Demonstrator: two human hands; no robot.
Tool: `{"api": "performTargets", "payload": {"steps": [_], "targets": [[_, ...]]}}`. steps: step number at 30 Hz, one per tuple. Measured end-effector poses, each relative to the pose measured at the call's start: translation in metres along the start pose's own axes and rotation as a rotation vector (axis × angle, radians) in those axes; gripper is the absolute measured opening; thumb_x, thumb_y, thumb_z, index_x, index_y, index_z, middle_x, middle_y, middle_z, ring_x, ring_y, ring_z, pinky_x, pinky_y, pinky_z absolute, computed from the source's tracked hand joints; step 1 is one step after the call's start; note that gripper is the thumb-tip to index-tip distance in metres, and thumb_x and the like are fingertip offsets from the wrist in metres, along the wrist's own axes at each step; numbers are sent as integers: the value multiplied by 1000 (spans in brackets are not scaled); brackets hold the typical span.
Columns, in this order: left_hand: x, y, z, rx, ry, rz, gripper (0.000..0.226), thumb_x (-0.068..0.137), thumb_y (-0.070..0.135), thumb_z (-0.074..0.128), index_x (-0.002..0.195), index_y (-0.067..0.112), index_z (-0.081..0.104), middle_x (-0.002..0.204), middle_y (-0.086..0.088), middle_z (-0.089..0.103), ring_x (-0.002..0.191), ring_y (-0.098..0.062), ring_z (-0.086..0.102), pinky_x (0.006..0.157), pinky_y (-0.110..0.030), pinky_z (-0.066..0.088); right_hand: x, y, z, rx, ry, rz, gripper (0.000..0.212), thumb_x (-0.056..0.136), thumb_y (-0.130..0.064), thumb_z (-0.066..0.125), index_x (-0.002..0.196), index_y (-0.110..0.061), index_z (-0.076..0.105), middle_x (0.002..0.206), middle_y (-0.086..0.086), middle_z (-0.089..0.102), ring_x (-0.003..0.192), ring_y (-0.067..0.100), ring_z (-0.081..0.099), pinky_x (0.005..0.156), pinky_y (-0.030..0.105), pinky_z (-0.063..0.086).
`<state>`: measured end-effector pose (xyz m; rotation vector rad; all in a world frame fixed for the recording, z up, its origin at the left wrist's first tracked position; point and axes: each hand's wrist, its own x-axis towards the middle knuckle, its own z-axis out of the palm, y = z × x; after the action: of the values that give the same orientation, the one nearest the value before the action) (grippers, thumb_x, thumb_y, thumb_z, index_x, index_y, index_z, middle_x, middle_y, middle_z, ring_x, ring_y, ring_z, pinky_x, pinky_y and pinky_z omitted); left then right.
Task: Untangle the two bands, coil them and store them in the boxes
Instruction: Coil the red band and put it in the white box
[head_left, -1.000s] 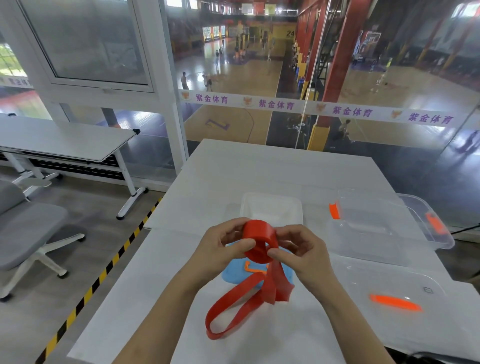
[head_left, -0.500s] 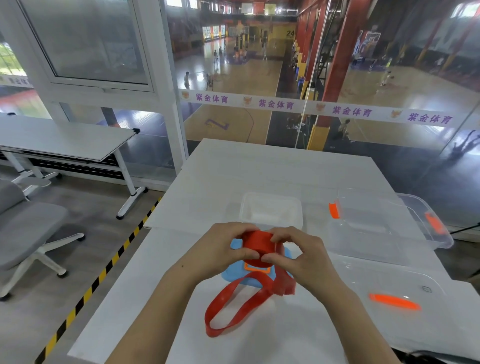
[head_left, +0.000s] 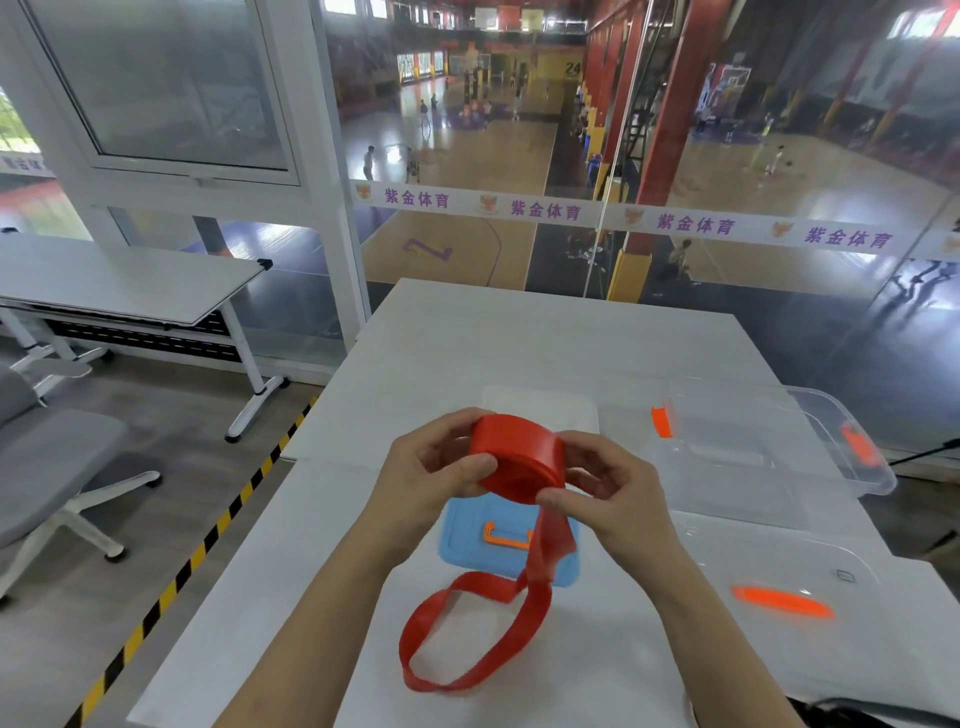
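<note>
Coiling was under way: the left hand curled round the roll of red band, the right hand just beside it pinching the strip that hung below both, and I judged the slack loop next needed feeding round evenly before boxing.

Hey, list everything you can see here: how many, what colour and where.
red band: one, red, coil held over the table, tail looped on it
blue lid: one, blue with orange handle, under the coil
small box: one, whitish, behind the hands
large box: one, clear with orange latches, right
clear lid: one, clear with orange handle, near right
table: one, white, centre
side table: one, white, left
chair: one, grey, far left
left hand: one, grips the coil
right hand: one, pinches the band
</note>
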<state>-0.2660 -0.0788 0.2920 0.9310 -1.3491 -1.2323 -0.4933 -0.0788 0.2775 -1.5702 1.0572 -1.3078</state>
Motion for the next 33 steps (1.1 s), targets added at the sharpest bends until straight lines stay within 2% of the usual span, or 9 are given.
{"api": "performTargets", "payload": {"steps": [3,7,11,14,20,23,25,28,33], "targets": [[4,2,-4,-80,10,4,45,80,34,77,124,27,71,121,-5,77,111,-26,75,85,-46,65,5,-18,4,-63,54,-120,50,64,-36,92,108,-51,73,103,-13,78,101,17,75,93,28,59],[9,6,-9,-31,-32,-40,42,90,23,75,131,19,66,123,-3,75,114,-24,73,90,-46,64,10,-15,8,-121,61,-139,49,73,-20,95,111,-43,73,105,-14,77,102,16,74,96,32,59],[12,1,-27,224,-195,-157,34,95,17,75,127,20,68,123,1,77,117,-17,72,104,-40,58,7,4,6,-162,-2,-19,47,74,-15,95,106,-42,75,100,-14,77,96,12,74,92,35,62],[15,2,-33,393,-262,-222,41,91,23,81,128,30,68,124,13,75,120,-4,68,109,-37,54,4,9,7,-253,-61,-5,44,75,-22,94,105,-46,71,103,-22,75,99,6,72,87,22,59],[22,-4,-24,473,-200,-176,49,80,22,90,116,47,70,117,23,74,119,1,65,105,-36,56,9,11,5,-393,-140,-67,40,80,-27,91,116,-33,74,106,-18,75,104,7,70,90,22,59],[23,-2,-21,575,-216,-134,47,80,26,89,113,51,67,112,27,74,114,4,66,101,-23,53,11,11,4,-402,-163,-64,40,80,-28,90,116,-36,73,108,-22,74,105,6,70,92,23,58],[23,-3,-20,601,-214,-114,38,83,27,87,114,43,72,110,24,76,111,3,68,98,-20,53,10,12,5,-393,-170,-22,43,79,-29,91,115,-42,72,109,-26,74,107,3,70,94,23,57],[22,-6,-19,486,-145,-146,36,84,27,87,117,33,75,109,15,78,109,-5,71,94,-29,60,9,18,4,-257,-123,69,50,75,-23,94,114,-44,71,110,-27,75,108,1,71,98,21,56],[20,-8,-15,275,-41,-198,25,91,19,80,115,23,75,104,2,80,98,-19,78,79,-33,66,0,34,7,-1,-28,147,49,76,0,90,116,-18,67,110,-3,80,106,17,77,96,25,59]]}}
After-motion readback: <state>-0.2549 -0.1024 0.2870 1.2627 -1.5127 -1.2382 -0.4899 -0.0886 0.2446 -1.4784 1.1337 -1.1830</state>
